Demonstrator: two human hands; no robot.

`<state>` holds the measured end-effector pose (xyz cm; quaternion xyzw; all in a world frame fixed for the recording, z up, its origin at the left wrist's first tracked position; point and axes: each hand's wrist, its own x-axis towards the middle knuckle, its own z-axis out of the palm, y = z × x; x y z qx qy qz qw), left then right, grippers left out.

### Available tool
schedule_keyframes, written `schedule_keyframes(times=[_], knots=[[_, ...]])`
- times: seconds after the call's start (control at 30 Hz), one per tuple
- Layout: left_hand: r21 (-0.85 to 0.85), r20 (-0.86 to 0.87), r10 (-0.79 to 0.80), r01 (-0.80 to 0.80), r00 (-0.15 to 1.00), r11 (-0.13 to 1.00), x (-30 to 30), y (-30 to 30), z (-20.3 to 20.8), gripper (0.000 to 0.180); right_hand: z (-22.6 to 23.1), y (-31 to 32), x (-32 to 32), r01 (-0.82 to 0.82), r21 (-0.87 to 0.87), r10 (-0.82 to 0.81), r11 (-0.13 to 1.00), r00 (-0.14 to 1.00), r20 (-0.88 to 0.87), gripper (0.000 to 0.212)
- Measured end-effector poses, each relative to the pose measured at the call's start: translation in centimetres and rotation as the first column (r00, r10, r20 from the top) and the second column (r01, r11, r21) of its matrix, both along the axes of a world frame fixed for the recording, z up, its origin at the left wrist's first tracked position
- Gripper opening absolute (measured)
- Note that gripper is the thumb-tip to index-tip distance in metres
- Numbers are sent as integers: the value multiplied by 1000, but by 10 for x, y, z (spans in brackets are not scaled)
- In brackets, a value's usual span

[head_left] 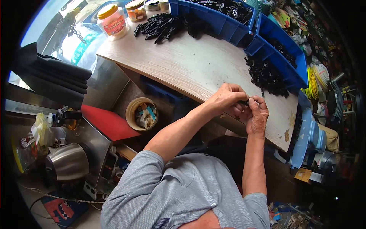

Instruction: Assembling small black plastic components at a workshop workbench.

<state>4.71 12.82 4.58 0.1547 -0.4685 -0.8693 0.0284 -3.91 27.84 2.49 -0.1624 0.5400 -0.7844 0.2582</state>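
Note:
Over the near edge of the wooden table (183,63), my left hand (227,98) and my right hand (258,116) meet with fingers closed. Pinched between their fingertips is a small black part (246,102), mostly hidden by the fingers, so its exact shape cannot be made out. Just beyond my right hand lies a heap of small black parts (268,74). Farther left on the tabletop are long, slim black pieces (164,27) in a loose pile.
Blue bins (225,24) holding black pieces line the table's far side. A lidded plastic jar (113,23) stands at the far left corner. Below the table's left edge is a bucket of scraps (131,118). A metal kettle (68,162) sits lower left, blue basins (305,139) at right.

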Motion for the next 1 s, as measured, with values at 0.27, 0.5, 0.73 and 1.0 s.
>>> schedule_keyframes(times=[0.27,0.5,0.73,1.0], knots=[[-3,57,55,-55,997,998,0,4,1,18,-4,5,-6,-58,8,58,998,997,40,10],[6,4,86,-86,996,996,-2,7,-3,18,2,4,-2,-51,-40,52,998,998,47,12],[-2,-60,249,-250,967,968,0,15,-14,11,23,-2,1,-80,257,78,963,997,18,21],[10,-111,223,-223,969,975,2,15,-11,10,12,-2,2,-28,277,49,961,997,-68,26]])
